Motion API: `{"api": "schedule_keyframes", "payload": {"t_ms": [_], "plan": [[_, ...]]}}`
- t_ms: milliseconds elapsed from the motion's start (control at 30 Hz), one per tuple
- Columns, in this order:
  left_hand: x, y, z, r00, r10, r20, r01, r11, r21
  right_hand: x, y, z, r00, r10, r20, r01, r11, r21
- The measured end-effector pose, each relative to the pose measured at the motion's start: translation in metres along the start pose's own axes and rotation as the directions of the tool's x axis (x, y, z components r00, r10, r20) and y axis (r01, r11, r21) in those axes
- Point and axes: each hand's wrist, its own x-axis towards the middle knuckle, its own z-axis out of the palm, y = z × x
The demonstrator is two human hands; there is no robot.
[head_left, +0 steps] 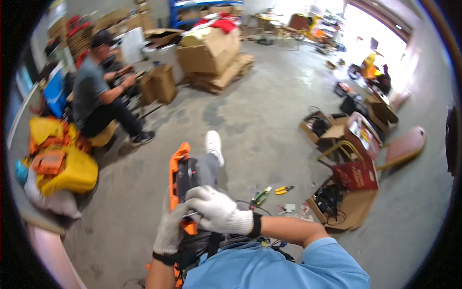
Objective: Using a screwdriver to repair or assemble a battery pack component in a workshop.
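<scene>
A long orange-and-black device lies along my lap, its exact kind unclear. My left hand, in a white knit glove, is closed around its near left side. Over the near end bends my right hand, gloved too, with its fingers curled and pressed together close to the left fingertips. Something small and shiny shows between the two hands, too blurred to name. Both hands partly hide the device's near end.
Yellow-handled pliers and green-handled pliers lie on the floor to my right. Beyond are an open carton of black cables and a red chair. A seated person works at left near yellow-and-orange parts. Cardboard boxes stand ahead.
</scene>
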Motion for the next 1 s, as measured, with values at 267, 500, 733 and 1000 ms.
{"api": "schedule_keyframes", "payload": {"t_ms": [267,500,733,1000], "plan": [[0.013,-0.004,0.001,0.998,-0.046,-0.047,0.05,0.997,0.065,-0.002,-0.001,0.002,0.985,0.171,-0.017,-0.171,0.985,0.005],[0.029,-0.011,-0.001,0.997,-0.025,0.079,0.033,0.994,-0.108,0.002,0.001,-0.028,0.977,0.02,-0.211,-0.035,0.997,-0.068],[0.048,-0.009,-0.006,0.988,0.124,0.087,-0.107,0.978,-0.178,-0.092,0.125,-0.12,0.718,0.592,-0.366,-0.509,0.805,0.304],[0.051,-0.007,-0.016,0.975,0.058,0.215,-0.019,0.983,-0.183,-0.411,0.239,-0.093,-0.291,0.936,0.197,-0.797,-0.351,0.492]]}}
